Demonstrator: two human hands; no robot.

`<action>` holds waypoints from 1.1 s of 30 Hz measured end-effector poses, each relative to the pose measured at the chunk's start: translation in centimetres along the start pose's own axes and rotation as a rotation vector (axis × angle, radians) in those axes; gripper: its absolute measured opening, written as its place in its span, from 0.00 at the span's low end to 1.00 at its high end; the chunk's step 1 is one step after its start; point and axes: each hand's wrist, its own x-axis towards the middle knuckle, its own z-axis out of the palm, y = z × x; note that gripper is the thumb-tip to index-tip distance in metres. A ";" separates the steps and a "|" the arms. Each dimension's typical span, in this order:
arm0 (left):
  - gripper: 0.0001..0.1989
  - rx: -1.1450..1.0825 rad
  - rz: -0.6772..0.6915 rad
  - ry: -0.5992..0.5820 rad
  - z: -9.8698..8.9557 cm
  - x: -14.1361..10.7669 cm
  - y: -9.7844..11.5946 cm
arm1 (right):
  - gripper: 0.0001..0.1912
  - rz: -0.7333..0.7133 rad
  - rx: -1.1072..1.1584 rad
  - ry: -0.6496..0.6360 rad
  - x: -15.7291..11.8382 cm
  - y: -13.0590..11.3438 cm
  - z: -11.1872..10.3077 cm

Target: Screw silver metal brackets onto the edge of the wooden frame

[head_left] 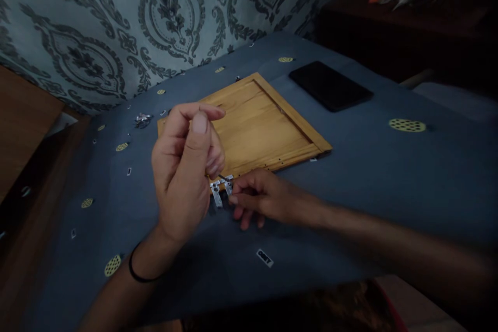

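Note:
A framed wooden panel (249,124), like a small cabinet door, lies on the blue-covered table. At its near edge is a metal hinge (217,194) with two silver arms pointing towards me. My left hand (187,158) is closed above the hinge, thumb up and fingers curled. From beneath its fingers a thin dark shaft (223,178) reaches down to the hinge; the rest of this tool is hidden in the fist. My right hand (259,196) pinches the hinge's right arm between thumb and fingers.
A black tablet-like slab (330,85) lies beyond the panel on the right. Several small metal pieces (142,120) are heaped on the patterned tablecloth (350,176) at the left. A patterned wall (171,10) borders the table's far side, and wooden furniture (27,129) stands at the left.

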 end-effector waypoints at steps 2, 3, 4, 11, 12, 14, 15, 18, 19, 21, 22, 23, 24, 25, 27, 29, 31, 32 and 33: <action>0.08 -0.006 0.015 -0.045 -0.1 0.0 -0.1 | 0.13 0.000 0.004 0.003 0.0 0.0 0.0; 0.08 -0.012 0.022 -0.075 -0.2 0.0 -0.1 | 0.13 -0.003 0.010 0.005 0.0 0.0 0.1; 0.08 -0.014 0.025 -0.105 -0.3 0.0 -0.2 | 0.13 -0.005 0.013 0.007 0.0 0.0 0.1; 0.05 0.019 -0.061 -0.176 -1.0 0.2 -0.3 | 0.15 0.023 0.004 0.033 -0.2 -0.3 0.4; 0.05 0.024 -0.073 -0.172 -1.0 0.3 -0.3 | 0.15 0.021 0.003 0.033 -0.2 -0.4 0.4; 0.05 0.051 -0.084 -0.136 -1.0 0.3 -0.2 | 0.15 0.013 0.002 0.027 -0.3 -0.3 0.3; 0.06 0.067 -0.087 -0.102 -0.9 0.3 -0.1 | 0.15 0.008 0.002 0.022 -0.3 -0.3 0.3; 0.09 0.075 -0.088 0.011 -0.4 0.2 -0.1 | 0.14 0.011 -0.002 0.020 -0.2 -0.3 0.2; 0.10 0.055 -0.080 0.028 -0.2 0.2 -0.1 | 0.14 0.014 -0.002 0.026 -0.2 -0.3 0.2; 0.11 0.014 -0.053 0.033 0.1 0.1 -0.3 | 0.14 0.016 0.000 0.032 -0.2 -0.3 0.2; 0.12 0.000 -0.039 0.024 0.2 0.1 -0.4 | 0.14 0.016 0.001 0.032 -0.2 -0.3 0.3; 0.12 -0.011 -0.029 0.016 0.3 0.2 -0.6 | 0.14 0.015 0.001 0.030 -0.3 -0.4 0.3; 0.12 -0.017 -0.027 0.002 0.3 0.3 -0.7 | 0.14 0.019 -0.001 0.030 -0.3 -0.4 0.3; 0.11 -0.025 -0.032 -0.026 0.2 0.4 -0.7 | 0.15 0.025 -0.004 0.031 -0.4 -0.5 0.3; 0.11 -0.047 -0.050 -0.107 -0.1 0.7 -0.7 | 0.15 0.041 -0.013 0.038 -0.4 -0.7 0.4; 0.11 -0.057 -0.094 -0.204 -0.5 1.0 -0.5 | 0.16 0.055 -0.015 0.041 -0.4 -0.7 0.4; 0.12 -0.041 -0.158 -0.314 -1.1 1.5 -0.3 | 0.15 0.052 -0.011 0.033 -0.3 -0.7 0.4; 0.12 -0.031 -0.188 -0.383 -1.3 1.7 -0.1 | 0.15 0.044 -0.008 0.027 -0.3 -0.6 0.4; 0.12 -0.032 -0.206 -0.466 -1.6 1.9 -0.1 | 0.15 0.032 -0.007 0.021 -0.2 -0.5 0.3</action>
